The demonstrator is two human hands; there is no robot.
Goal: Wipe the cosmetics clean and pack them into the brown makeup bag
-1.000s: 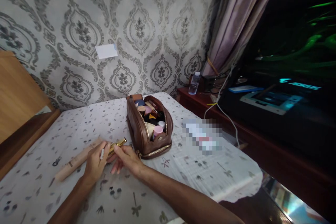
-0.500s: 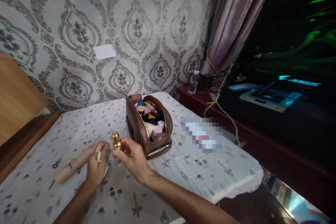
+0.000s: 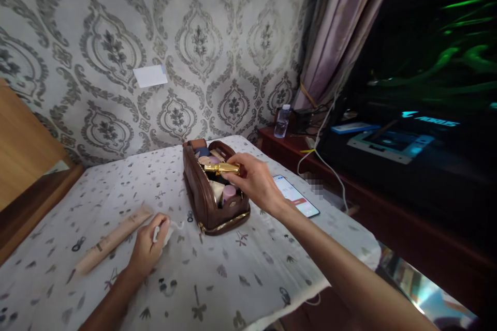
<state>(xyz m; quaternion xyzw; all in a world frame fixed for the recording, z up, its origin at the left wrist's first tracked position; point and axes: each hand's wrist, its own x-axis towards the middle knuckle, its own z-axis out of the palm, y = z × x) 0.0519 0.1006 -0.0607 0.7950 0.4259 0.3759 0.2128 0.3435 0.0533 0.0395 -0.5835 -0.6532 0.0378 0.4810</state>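
Observation:
My right hand [image 3: 256, 181] pinches a shiny gold lipstick [image 3: 223, 168], held sideways over the opening of a brown makeup bag [image 3: 198, 191]. The bag stands unzipped and is packed with cosmetics, among them a pink-capped container [image 3: 229, 193]; the hand and lipstick cover part of its contents. Lower left, my left hand [image 3: 149, 243] is closed around a crumpled white tissue [image 3: 166, 235], close to the cloth. Beside that hand lies a long beige tube [image 3: 112, 240], flat on the table.
A patterned white cloth [image 3: 217, 289] covers the table. Right of the bag lies a phone [image 3: 298, 200] with its screen lit. Beyond it are a clear bottle [image 3: 282, 121], a white cable [image 3: 330, 170] and a dark monitor [image 3: 435, 72]. A wooden panel [image 3: 27, 145] borders the left.
My right hand has carried the gold lipstick rightward from near my left hand to above the bag, tipping it from upright to sideways. The left hand stays near the beige tube with the tissue.

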